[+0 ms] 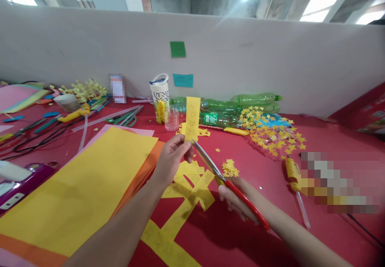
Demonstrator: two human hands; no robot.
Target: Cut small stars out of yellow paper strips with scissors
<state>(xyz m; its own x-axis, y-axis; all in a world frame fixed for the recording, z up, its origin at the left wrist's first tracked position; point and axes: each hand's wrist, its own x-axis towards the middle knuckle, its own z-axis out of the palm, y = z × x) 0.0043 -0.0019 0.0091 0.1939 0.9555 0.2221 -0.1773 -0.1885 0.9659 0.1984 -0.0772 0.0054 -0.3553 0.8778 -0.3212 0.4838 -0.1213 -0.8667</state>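
My left hand pinches the lower end of a yellow paper strip, which stands upright with faint star outlines drawn on it. In my right hand is a pair of scissors with red handles. The blade tips touch or nearly touch the strip's lower edge, close to my left fingertips. More yellow strips lie crossed on the table below my hands. A small heap of cut yellow stars sits just beyond the scissors, with a single star near it.
Yellow sheets over orange ones cover the left side. Green plastic bottles lie along the grey partition, beside a patterned cup. Many stars spread at the right, near a yellow glue gun. Another glue gun lies left.
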